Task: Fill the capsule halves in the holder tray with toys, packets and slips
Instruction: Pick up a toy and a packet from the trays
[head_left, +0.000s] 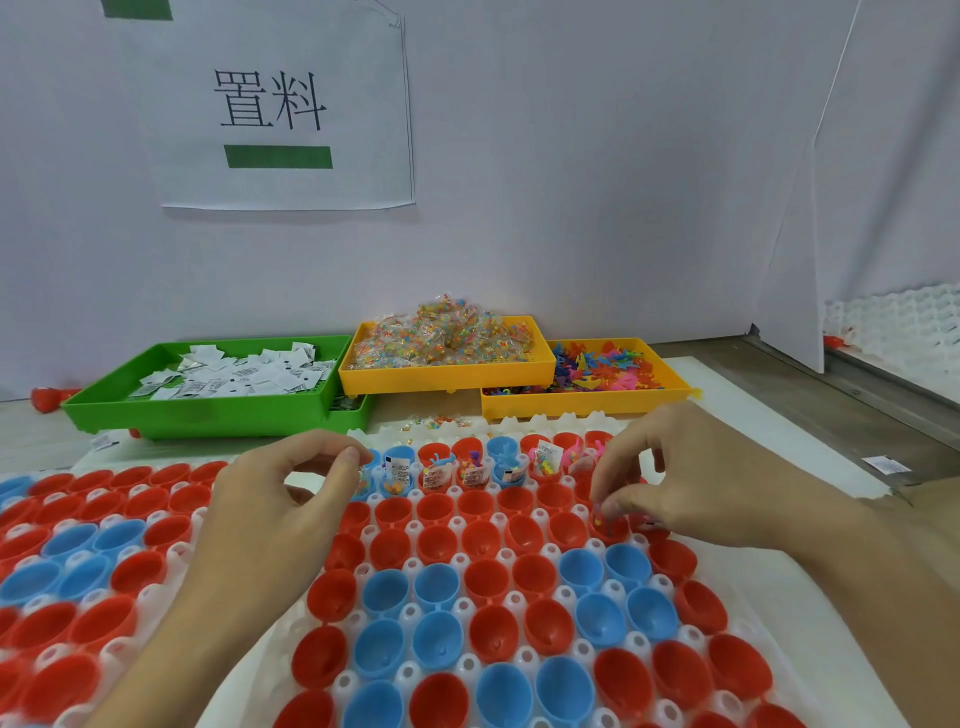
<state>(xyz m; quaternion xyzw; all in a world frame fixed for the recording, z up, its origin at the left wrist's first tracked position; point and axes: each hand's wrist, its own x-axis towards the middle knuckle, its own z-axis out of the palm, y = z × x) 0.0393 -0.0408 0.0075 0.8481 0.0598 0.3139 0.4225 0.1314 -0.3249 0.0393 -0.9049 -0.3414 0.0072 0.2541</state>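
A white holder tray (470, 662) fills the foreground, packed with red and blue capsule halves (436, 587). Several halves in the far rows hold toys, packets and slips (435, 475). My left hand (270, 499) hovers over the tray's far left part, thumb and forefinger pinching a small clear packet (363, 475) above a blue half. My right hand (691, 478) reaches down at the far right, fingertips pinching a small packet (600, 512) into a red half (610, 525).
Behind the holder tray stand a green bin of white slips (228, 376), a yellow bin heaped with clear packets (441, 345), and a yellow bin of coloured toys (597, 371). A few loose packets (436, 421) lie between bins and tray. A white partition wall rises behind.
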